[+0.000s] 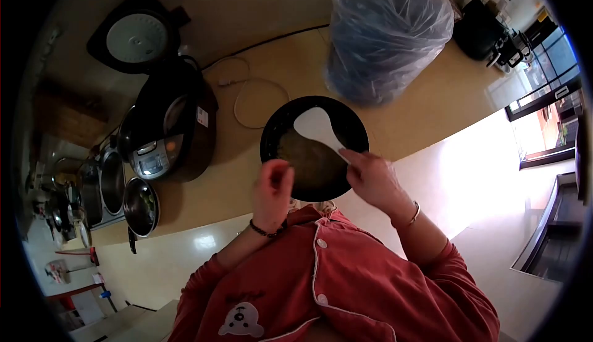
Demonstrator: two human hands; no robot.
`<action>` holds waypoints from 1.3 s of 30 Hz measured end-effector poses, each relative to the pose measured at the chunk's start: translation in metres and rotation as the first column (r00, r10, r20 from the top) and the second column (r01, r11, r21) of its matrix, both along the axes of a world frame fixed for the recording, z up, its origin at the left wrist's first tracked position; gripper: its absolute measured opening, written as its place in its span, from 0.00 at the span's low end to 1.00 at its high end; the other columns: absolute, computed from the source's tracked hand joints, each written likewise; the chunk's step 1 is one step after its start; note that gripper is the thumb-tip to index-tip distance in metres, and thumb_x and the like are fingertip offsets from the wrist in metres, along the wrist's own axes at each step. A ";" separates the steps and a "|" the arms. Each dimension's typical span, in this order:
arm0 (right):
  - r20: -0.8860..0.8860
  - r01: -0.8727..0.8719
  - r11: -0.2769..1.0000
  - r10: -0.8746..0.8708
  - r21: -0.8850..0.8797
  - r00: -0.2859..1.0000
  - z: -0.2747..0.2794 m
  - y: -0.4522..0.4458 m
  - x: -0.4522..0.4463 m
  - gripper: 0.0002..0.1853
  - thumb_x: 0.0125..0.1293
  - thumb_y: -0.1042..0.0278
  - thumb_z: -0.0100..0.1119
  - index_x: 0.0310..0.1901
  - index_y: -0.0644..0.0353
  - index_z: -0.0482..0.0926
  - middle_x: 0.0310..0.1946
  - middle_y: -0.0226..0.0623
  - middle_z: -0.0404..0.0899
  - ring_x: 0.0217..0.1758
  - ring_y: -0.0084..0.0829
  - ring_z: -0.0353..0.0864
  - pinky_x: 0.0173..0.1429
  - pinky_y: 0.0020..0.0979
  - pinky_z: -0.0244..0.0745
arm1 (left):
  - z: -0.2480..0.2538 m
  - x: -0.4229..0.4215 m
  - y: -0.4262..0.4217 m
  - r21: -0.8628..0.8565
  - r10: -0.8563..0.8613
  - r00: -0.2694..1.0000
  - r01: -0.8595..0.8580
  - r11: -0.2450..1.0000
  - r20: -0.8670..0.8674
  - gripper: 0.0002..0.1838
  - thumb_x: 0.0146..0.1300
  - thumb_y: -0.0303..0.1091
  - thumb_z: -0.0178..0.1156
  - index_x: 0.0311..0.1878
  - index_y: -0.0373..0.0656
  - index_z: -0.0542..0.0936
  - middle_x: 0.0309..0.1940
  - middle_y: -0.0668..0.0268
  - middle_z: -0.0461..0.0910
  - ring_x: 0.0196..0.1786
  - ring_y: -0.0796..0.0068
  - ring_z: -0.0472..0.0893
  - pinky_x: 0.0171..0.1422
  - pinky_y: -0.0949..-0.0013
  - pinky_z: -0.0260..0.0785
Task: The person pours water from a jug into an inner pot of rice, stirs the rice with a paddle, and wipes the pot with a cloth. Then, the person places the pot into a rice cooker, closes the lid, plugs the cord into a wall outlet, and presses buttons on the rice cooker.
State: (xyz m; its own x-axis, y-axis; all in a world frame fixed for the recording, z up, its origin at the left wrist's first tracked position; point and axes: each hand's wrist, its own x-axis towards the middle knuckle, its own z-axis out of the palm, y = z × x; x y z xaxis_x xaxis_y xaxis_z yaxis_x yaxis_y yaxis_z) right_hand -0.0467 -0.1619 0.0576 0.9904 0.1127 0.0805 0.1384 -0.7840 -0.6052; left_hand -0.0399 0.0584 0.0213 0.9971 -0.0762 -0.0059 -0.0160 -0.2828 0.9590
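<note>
A round black pot (356, 126) stands at the counter's front edge, close to my body, with a brownish content I cannot clearly identify. My right hand (375, 178) grips the handle of a white rice paddle (318, 127), whose broad blade lies over the inside of the pot. At the pot's lower left, my left hand (272, 197) is closed, thumb and fingers curled toward each other over the rim. Whether it touches the pot or pinches something small is hidden.
Left of the pot, a rice cooker (185, 126) stands with its lid (137, 38) raised. A small pan (141, 207) sits near the front edge, beside a sink (111, 181). Behind the pot is a large bag wrapped in clear plastic (389, 39). A pale cord (241, 104) loops across the counter (426, 110).
</note>
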 end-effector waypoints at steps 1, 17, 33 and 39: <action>-0.004 0.002 1.000 -0.002 0.001 1.000 0.002 0.000 0.006 0.17 0.53 0.73 0.51 0.47 0.55 0.78 0.25 0.46 0.76 0.28 0.47 0.77 0.34 0.40 0.73 | -0.006 0.001 0.007 0.001 -0.002 1.000 0.002 1.000 -0.004 0.15 0.63 0.33 0.57 0.50 0.36 0.70 0.35 0.62 0.76 0.36 0.77 0.77 0.38 0.75 0.71; -0.063 -0.131 0.987 0.126 -0.095 0.990 -0.028 0.021 0.050 0.13 0.55 0.66 0.50 0.40 0.55 0.81 0.25 0.47 0.78 0.31 0.47 0.79 0.36 0.44 0.75 | -0.043 0.029 0.030 0.025 0.029 0.997 -0.027 0.999 -0.077 0.23 0.64 0.28 0.51 0.62 0.39 0.63 0.45 0.57 0.77 0.46 0.72 0.77 0.49 0.71 0.68; -0.057 -0.228 0.945 0.221 -0.235 0.974 -0.030 0.033 0.064 0.09 0.53 0.65 0.51 0.30 0.55 0.81 0.24 0.44 0.79 0.30 0.45 0.80 0.35 0.42 0.75 | -0.045 0.035 0.034 0.132 -0.015 0.999 0.009 0.991 0.040 0.23 0.62 0.28 0.51 0.62 0.39 0.64 0.40 0.56 0.79 0.40 0.68 0.79 0.44 0.69 0.70; 0.035 -0.268 0.952 0.276 -0.145 0.961 -0.014 0.020 0.052 0.09 0.52 0.65 0.52 0.29 0.54 0.82 0.23 0.42 0.79 0.30 0.43 0.81 0.33 0.41 0.75 | -0.050 0.039 0.039 0.128 -0.009 1.000 0.008 0.992 0.006 0.23 0.63 0.29 0.52 0.62 0.40 0.65 0.37 0.62 0.79 0.37 0.77 0.76 0.42 0.73 0.69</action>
State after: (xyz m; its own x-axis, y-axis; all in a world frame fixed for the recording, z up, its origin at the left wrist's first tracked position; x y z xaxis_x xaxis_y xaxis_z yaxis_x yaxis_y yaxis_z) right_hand 0.0058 -0.1424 0.0432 0.9152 0.3910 0.0978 0.3876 -0.7868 -0.4803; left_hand -0.0011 0.0971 -0.0286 0.9964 -0.0841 -0.0097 -0.0250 -0.4026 0.9150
